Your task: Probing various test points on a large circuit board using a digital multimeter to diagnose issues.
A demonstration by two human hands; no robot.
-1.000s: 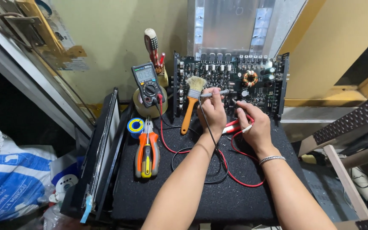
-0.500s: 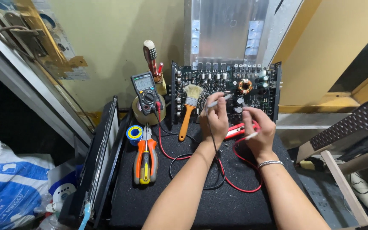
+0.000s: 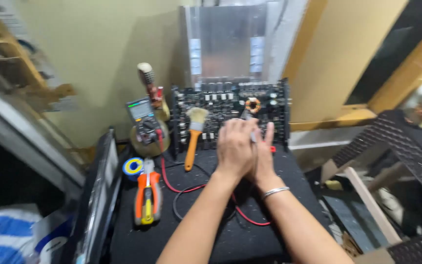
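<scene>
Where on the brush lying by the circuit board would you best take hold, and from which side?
Grip the brush by its orange handle, coming from above and the near end. The handle points toward the person and lies clear on the mat; the bristles rest against the board.

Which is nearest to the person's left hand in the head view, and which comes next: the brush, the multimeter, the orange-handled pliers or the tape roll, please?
From the left hand:
1. Brush, just to its left, leaning on the circuit board.
2. Multimeter, farther left, propped upright.
3. Tape roll and orange-handled pliers, at the mat's left edge; too close to call.
</scene>
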